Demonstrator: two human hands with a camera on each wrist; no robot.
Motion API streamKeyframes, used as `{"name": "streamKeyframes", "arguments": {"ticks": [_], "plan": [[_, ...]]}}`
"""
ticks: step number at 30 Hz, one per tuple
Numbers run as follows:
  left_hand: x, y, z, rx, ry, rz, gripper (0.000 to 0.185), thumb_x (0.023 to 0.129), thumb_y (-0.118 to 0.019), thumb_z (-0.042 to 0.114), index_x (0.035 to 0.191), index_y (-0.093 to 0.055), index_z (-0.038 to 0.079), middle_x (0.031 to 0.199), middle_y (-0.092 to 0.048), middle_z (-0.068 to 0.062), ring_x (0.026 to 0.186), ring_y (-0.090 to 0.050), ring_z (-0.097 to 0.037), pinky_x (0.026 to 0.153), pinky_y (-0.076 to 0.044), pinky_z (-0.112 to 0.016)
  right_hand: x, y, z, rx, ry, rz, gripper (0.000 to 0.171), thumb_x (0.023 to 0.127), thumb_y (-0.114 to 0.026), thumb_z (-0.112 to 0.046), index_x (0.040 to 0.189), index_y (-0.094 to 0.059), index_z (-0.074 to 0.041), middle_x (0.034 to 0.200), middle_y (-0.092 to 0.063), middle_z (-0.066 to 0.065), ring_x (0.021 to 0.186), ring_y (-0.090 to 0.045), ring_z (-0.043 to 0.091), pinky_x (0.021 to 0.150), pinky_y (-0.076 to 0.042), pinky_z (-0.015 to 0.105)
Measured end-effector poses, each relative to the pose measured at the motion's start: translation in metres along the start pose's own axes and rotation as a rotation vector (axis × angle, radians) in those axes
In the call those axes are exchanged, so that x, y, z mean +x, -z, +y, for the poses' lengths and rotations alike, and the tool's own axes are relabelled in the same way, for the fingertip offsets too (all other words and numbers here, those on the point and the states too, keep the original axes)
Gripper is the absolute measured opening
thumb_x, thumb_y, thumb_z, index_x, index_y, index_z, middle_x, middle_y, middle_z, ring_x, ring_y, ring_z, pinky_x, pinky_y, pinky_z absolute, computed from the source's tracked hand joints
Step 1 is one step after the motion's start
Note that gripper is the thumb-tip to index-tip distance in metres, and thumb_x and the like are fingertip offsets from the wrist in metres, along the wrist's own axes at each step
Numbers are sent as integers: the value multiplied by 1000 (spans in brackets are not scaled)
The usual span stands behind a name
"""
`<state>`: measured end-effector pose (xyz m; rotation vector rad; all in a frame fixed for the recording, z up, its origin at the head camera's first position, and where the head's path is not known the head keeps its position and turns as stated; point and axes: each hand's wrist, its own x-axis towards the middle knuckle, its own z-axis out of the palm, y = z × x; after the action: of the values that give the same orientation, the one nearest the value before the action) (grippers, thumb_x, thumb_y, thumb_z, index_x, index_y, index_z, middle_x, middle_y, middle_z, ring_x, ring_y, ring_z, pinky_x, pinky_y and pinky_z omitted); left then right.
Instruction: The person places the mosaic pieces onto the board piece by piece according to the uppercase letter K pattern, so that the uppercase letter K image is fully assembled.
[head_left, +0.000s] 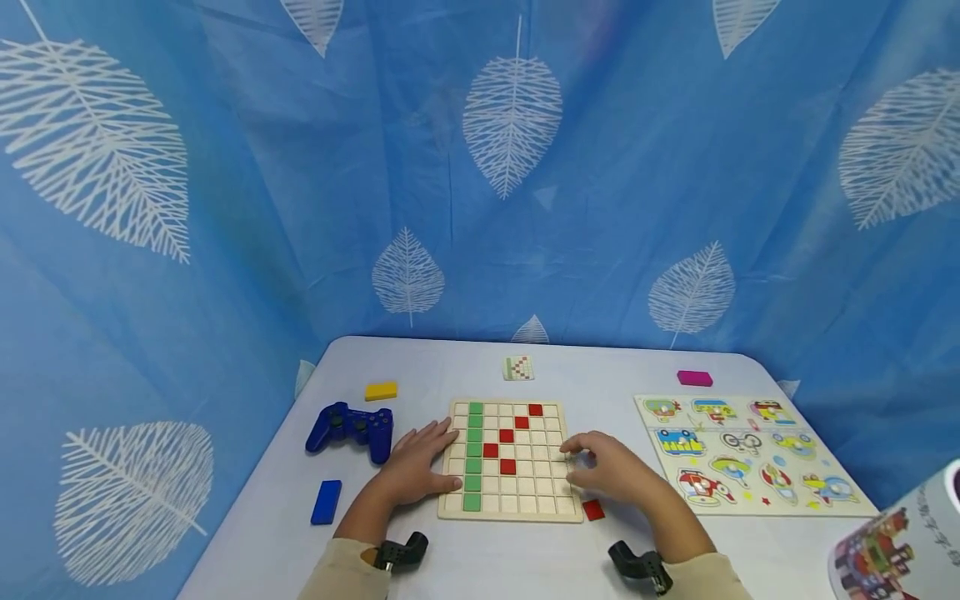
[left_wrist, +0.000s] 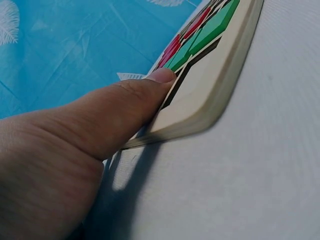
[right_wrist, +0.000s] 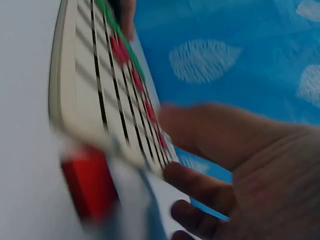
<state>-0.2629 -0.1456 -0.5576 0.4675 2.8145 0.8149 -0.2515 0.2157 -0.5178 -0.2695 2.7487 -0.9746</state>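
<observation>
A wooden grid board (head_left: pixel 510 517) lies flat on the white table, with a column of green square tiles (head_left: pixel 473 462) near its left side. Several red tiles (head_left: pixel 507 436) sit in its cells, most along a diagonal. My left hand (head_left: pixel 412 467) rests on the board's left edge, its thumb (left_wrist: pixel 135 92) over the border in the left wrist view. At the right edge my right hand (head_left: pixel 613 473) hovers with fingers loosely spread and nothing between thumb and forefinger. One loose red tile (right_wrist: pixel 90 185) lies just off the board's lower right corner.
A small pattern card (head_left: pixel 518 367) lies behind the board. To the left are a blue game controller (head_left: pixel 351 429), a blue block (head_left: pixel 326 502) and a yellow block (head_left: pixel 381 391). Rightward lie a vehicle puzzle board (head_left: pixel 738 508), a magenta block (head_left: pixel 694 378) and a white printed mug (head_left: pixel 911 533).
</observation>
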Motion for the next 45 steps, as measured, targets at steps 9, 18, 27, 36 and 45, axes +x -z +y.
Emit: {"name": "streamKeyframes", "arguments": {"ticks": [9, 18, 27, 36, 45], "plan": [[2, 6, 1, 7, 4, -1, 92, 84, -80, 61, 161, -44, 25, 174, -26, 4, 163, -19, -28, 131, -8, -56, -22, 14, 27, -149, 16, -68, 32, 77, -92, -24, 93, -67, -37, 132, -57, -5, 120, -46, 24, 102, -46, 52], [3, 9, 1, -4, -5, 3, 92, 84, -80, 60, 161, -45, 24, 174, -26, 4, 162, -19, -28, 131, -9, -57, -16, 13, 26, -110, 9, 17, 28, 81, -88, -20, 101, -70, -27, 122, -62, -4, 117, -51, 23, 104, -47, 52], [4, 12, 1, 0, 6, -7, 92, 84, -79, 62, 161, -44, 25, 174, -25, 4, 163, -18, -28, 131, -8, -57, -5, -10, -3, 48, 70, 79, 25, 85, -83, -13, 104, -70, -20, 96, -61, -4, 88, -53, 15, 75, -45, 31], [4, 12, -1, -17, 16, -15, 93, 84, -80, 63, 161, -44, 25, 174, -25, 4, 163, -17, -27, 131, -8, -57, 8, -42, -43, -44, 170, 35, 15, 86, -82, -15, 93, -72, -24, 94, -63, -9, 85, -53, 14, 77, -46, 33], [5, 11, 1, -22, 17, -26, 93, 83, -81, 61, 160, -45, 24, 174, -26, 4, 163, -18, -28, 131, -8, -58, 4, -50, -46, -93, 214, 54, 17, 82, -83, -13, 87, -75, -27, 95, -63, -14, 95, -54, 13, 83, -48, 35]]}}
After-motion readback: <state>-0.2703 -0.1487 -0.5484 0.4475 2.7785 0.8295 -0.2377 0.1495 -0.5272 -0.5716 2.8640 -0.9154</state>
